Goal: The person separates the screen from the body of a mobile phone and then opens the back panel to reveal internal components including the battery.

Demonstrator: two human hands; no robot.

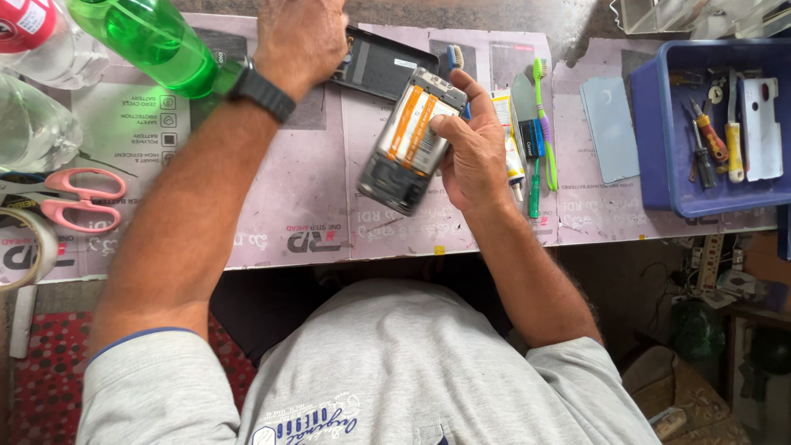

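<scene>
My right hand holds an opened mobile phone with its back off, tilted above the bench, thumb resting on the white and orange battery. My left hand, with a black wristwatch on the wrist, reaches to the far side of the bench and rests its fingers on a dark phone back cover lying flat there. Whether the left fingers grip the cover is hidden.
A green bottle and clear bottles stand at far left, with pink-handled scissors and a tape roll. Toothbrushes, a glue tube and tweezers lie right of the phone. A blue tray with screwdrivers sits at right, beside a pale blue panel.
</scene>
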